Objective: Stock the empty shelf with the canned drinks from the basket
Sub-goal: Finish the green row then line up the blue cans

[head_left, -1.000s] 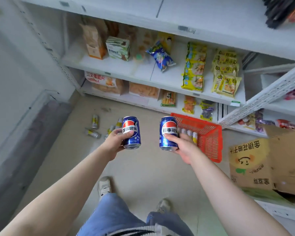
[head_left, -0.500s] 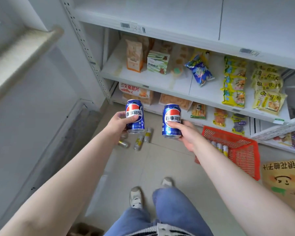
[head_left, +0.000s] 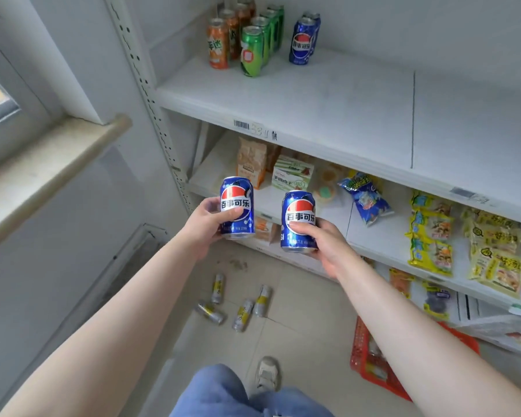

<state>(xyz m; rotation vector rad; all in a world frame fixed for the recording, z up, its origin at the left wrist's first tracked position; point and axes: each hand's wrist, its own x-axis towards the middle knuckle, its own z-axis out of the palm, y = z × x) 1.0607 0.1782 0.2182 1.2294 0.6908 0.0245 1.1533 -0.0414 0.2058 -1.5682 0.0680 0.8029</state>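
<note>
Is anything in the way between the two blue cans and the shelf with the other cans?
Nothing visible. The left can and right can are held below the shelf, whose front is bare; the shelved cans stand at its back.

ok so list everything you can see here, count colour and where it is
cola cans in hand: 2, blue, one in the left hand, one in the right hand
cola cans on shelf: at least 2, blue, back of the upper shelf
green cans: a row, count unclear, left of the shelved cola
orange cans: a row, count unclear, far left
slim cans: 5, silver and yellow, lying on the floor
basket: 1, red, on the floor at right
snack packs: many, mostly yellow, middle shelf
snack boxes: a few, orange and green, middle shelf left
window sill: 1, beige, left
left hand: holds a can
right hand: holds a can
</note>
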